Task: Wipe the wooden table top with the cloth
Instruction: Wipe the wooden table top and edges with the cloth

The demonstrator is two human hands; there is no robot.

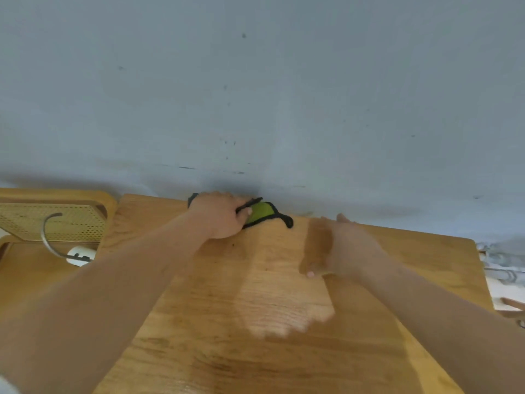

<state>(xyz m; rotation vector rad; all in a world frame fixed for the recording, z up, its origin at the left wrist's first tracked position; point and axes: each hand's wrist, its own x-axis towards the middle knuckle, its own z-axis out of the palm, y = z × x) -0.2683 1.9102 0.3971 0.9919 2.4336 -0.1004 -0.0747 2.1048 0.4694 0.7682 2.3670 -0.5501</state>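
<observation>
A green cloth (260, 211) with a black border lies at the far edge of the wooden table top (255, 322), against the wall. My left hand (220, 216) presses down on it and grips it, covering most of the cloth. To its right, my right hand (338, 248) hovers over the wood, blurred, fingers spread and holding nothing.
A grey-blue wall (255, 95) rises right behind the table's far edge. Left of the table stands a wooden piece with a cane panel (54, 224), a grey cable (48, 240) and a white plug (81, 255). Past the right edge lies patterned floor (502, 265).
</observation>
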